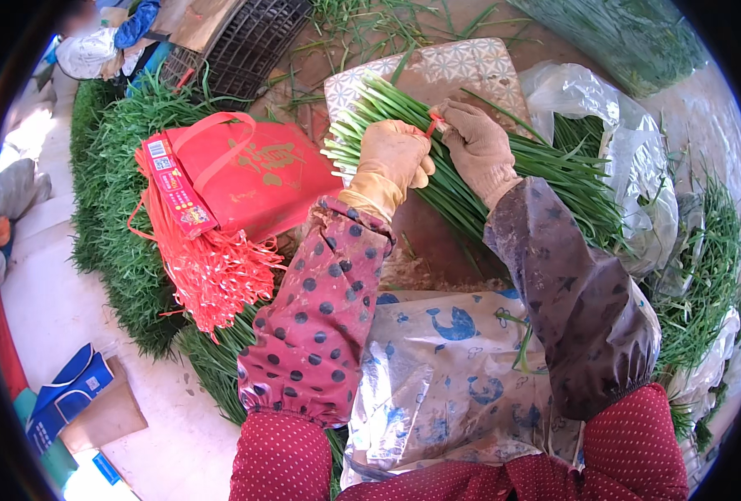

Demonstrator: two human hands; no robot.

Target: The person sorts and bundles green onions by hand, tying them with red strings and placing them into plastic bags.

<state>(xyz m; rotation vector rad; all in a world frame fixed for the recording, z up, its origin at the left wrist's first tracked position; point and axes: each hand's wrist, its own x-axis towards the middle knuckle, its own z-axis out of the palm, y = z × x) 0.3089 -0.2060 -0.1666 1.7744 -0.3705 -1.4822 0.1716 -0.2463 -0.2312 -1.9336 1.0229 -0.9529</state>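
Over along the left side there's a big heap of cut greens (108, 225), easily the largest thing here, and the lap is covered by a plastic apron (425, 355) with blue dolphin prints. Ahead of that sits a patterned board (471, 71), pretty muddy, with the bunch of green stalks (462, 196) lying across it right under both hands.

The bunch runs on a slant, pale cut ends at upper left, leafy tips off to lower right toward a clear plastic bag (650, 188). Left hand (393, 159) is nearer the pale ends, gloved, fingers curled in over the stalks. Right hand (477, 144), also gloved, is a bit further along toward the tips, thumb and fingers drawn together at a red tie (434, 123); looks like a pinch, but I can't tell exactly how much it's got. The tie sits crosswise to the stalks, in the gap between the two hands.

As for writing: the red bag (262, 179) left of the board has gold characters on its face, plus a label strip (178, 185) with a barcode, square codes and print too tiny to make out.
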